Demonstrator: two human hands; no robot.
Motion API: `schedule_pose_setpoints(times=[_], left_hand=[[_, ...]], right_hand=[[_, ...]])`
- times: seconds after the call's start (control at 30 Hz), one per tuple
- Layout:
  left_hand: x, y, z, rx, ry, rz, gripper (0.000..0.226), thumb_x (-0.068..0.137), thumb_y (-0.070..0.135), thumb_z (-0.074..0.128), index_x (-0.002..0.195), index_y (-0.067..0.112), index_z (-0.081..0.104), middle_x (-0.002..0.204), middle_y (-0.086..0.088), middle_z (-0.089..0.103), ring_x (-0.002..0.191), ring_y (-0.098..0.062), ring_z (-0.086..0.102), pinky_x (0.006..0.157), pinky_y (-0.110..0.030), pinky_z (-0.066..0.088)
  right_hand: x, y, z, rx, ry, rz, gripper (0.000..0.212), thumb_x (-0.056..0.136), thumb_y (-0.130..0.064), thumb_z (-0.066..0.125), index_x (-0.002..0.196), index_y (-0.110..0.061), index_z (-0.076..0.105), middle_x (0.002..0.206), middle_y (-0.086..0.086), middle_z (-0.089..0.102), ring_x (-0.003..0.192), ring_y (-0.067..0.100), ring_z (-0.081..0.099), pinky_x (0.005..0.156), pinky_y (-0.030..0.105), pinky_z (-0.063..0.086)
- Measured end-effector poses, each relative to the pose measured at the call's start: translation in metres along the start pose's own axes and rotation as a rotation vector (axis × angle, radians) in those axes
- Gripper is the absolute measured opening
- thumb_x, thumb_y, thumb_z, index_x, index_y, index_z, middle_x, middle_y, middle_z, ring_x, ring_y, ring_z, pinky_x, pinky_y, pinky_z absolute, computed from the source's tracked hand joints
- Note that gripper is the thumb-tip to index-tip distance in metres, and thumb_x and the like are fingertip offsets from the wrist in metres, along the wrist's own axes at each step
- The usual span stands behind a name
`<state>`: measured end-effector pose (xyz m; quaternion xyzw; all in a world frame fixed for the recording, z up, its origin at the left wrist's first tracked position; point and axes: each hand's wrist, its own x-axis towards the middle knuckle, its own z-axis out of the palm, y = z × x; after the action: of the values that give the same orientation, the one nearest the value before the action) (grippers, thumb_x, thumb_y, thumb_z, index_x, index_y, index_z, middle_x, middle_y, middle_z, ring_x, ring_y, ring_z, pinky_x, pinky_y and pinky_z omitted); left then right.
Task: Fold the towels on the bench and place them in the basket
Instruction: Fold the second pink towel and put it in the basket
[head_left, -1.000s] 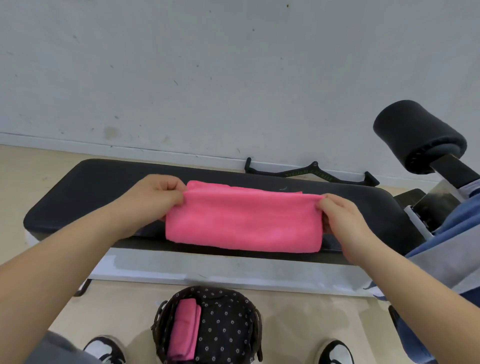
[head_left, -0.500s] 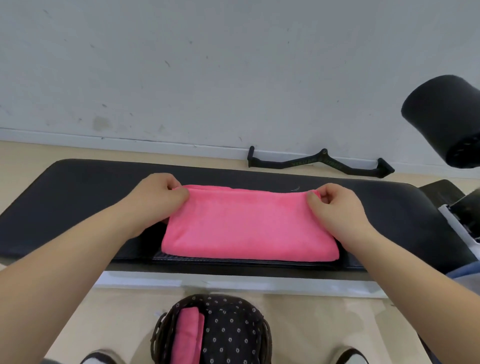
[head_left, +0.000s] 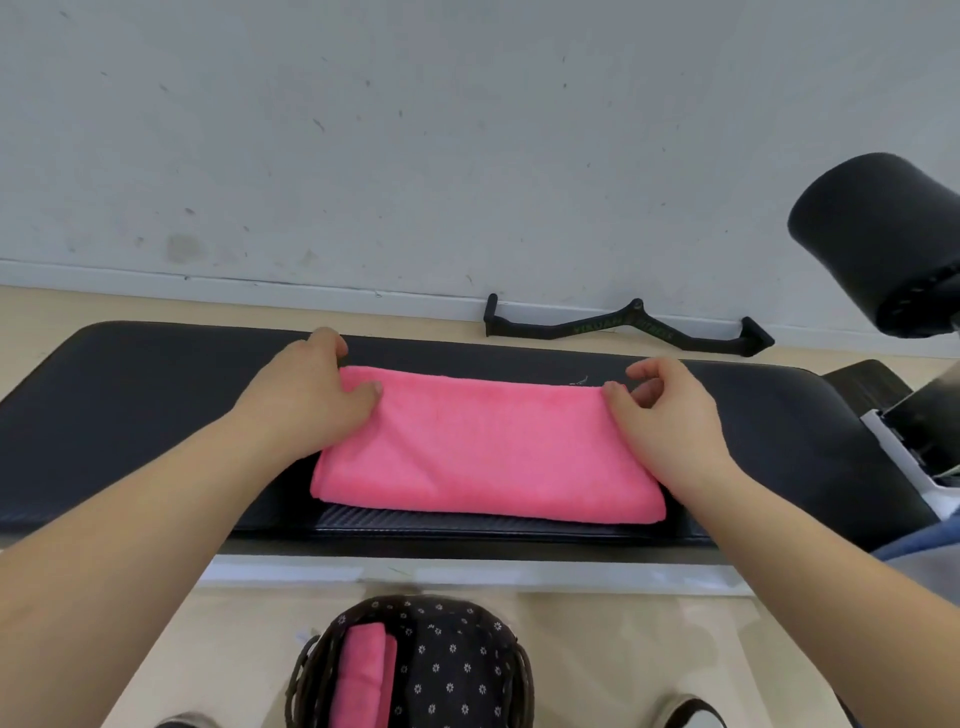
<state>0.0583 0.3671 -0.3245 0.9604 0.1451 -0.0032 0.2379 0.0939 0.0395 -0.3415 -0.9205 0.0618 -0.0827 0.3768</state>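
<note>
A pink towel (head_left: 488, 447), folded into a long rectangle, lies flat on the black padded bench (head_left: 156, 395). My left hand (head_left: 306, 400) covers its far left corner, thumb on top and fingers curled over the far edge. My right hand (head_left: 670, 415) is at the far right corner; its thumb tip touches the towel and its loosely curled fingers are lifted off it. On the floor below the bench stands a dark dotted basket (head_left: 311, 654), which holds one folded pink towel (head_left: 363, 675) upright on its left side.
A black cable handle (head_left: 623, 327) lies on the floor by the wall behind the bench. A black foam roller pad (head_left: 883, 244) juts in at the upper right above the bench frame. My shoe (head_left: 691, 712) flanks the basket.
The towel's lifted far edge has been laid down flat on the bench. My right hand has loosened its pinch on the corner. Both hands moved slightly away from me.
</note>
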Motion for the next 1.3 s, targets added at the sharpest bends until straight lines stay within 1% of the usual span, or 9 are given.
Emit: schedule_pose_setpoints(times=[0.13,0.27,0.37,0.53,0.67,0.83,1.0,1.13,1.3], left_hand=[[-0.011,0.009,-0.005,-0.150,-0.096,-0.068,0.077,0.081,0.031,0.081,0.148,0.014,0.047,0.133,-0.006,0.060,0.116,-0.026,0.061,0.098,-0.039,0.052],[-0.017,0.014,-0.007,-0.340,-0.141,-0.146,0.026,0.081,0.015,0.083,0.102,0.010,0.069,0.099,-0.005,0.072,0.089,-0.020,0.069,0.074,-0.034,0.058],[-0.022,0.014,-0.011,-0.427,-0.176,-0.169,0.016,0.081,0.015,0.080,0.095,0.011,0.073,0.096,-0.007,0.075,0.088,-0.023,0.072,0.076,-0.037,0.059],[-0.028,0.008,-0.016,-0.621,-0.152,-0.153,0.021,0.088,0.009,0.073,0.107,0.014,0.068,0.104,-0.009,0.075,0.095,-0.026,0.074,0.088,-0.044,0.061],[-0.030,0.001,-0.022,-0.853,-0.317,-0.279,0.032,0.085,-0.003,0.078,0.114,0.008,0.070,0.107,-0.013,0.078,0.093,-0.027,0.076,0.082,-0.045,0.064],[-0.031,-0.004,-0.030,-0.571,-0.396,-0.334,0.042,0.088,0.043,0.078,0.100,0.003,0.074,0.075,-0.010,0.071,0.050,-0.016,0.059,0.044,-0.024,0.041],[-0.037,0.003,-0.018,-0.126,-0.372,-0.210,0.059,0.083,0.068,0.068,0.068,0.012,0.057,0.045,-0.005,0.053,0.040,-0.020,0.046,0.045,-0.023,0.033],[-0.034,0.010,-0.009,-0.281,-0.239,-0.074,0.052,0.084,0.042,0.079,0.063,0.017,0.039,0.063,-0.005,0.042,0.054,-0.020,0.040,0.052,-0.027,0.032],[-0.030,0.010,-0.013,-0.807,-0.120,-0.177,0.017,0.087,0.013,0.074,0.080,0.012,0.058,0.081,-0.007,0.067,0.071,-0.021,0.060,0.061,-0.030,0.043]], right_hand=[[-0.017,-0.009,-0.004,-0.234,0.010,-0.376,0.038,0.095,-0.039,0.059,0.130,-0.027,0.061,0.133,-0.009,0.055,0.119,0.015,0.055,0.094,0.037,0.050],[-0.035,-0.014,0.004,-0.459,-0.389,-0.474,0.074,0.093,-0.072,0.037,0.157,-0.037,0.036,0.169,-0.004,0.022,0.158,0.019,0.013,0.129,0.039,0.011],[-0.039,-0.002,0.013,-0.574,-0.523,-0.433,0.088,0.084,-0.086,0.012,0.162,-0.044,0.013,0.173,-0.007,-0.002,0.159,0.016,-0.009,0.129,0.043,-0.004],[-0.036,0.000,0.014,-0.577,-0.511,-0.427,0.096,0.076,-0.090,0.004,0.161,-0.046,0.012,0.173,-0.009,-0.001,0.159,0.015,-0.009,0.128,0.044,-0.005],[-0.035,0.001,0.018,-0.603,-0.487,-0.440,0.106,0.068,-0.096,-0.008,0.161,-0.047,0.011,0.173,-0.009,0.000,0.159,0.015,-0.008,0.128,0.046,-0.003],[-0.034,-0.001,0.020,-0.606,-0.485,-0.434,0.111,0.065,-0.098,-0.010,0.161,-0.046,0.012,0.172,-0.009,0.001,0.159,0.015,-0.007,0.128,0.046,-0.002],[-0.034,-0.001,0.021,-0.587,-0.485,-0.428,0.113,0.063,-0.100,-0.009,0.160,-0.047,0.014,0.172,-0.010,0.004,0.159,0.014,-0.006,0.128,0.046,-0.001],[-0.033,-0.001,0.021,-0.568,-0.484,-0.423,0.111,0.064,-0.099,-0.006,0.160,-0.047,0.014,0.172,-0.010,0.003,0.158,0.013,-0.008,0.128,0.045,-0.002],[-0.034,0.000,0.019,-0.566,-0.495,-0.427,0.104,0.070,-0.095,0.000,0.161,-0.047,0.013,0.172,-0.010,0.002,0.158,0.013,-0.009,0.128,0.045,-0.004]])
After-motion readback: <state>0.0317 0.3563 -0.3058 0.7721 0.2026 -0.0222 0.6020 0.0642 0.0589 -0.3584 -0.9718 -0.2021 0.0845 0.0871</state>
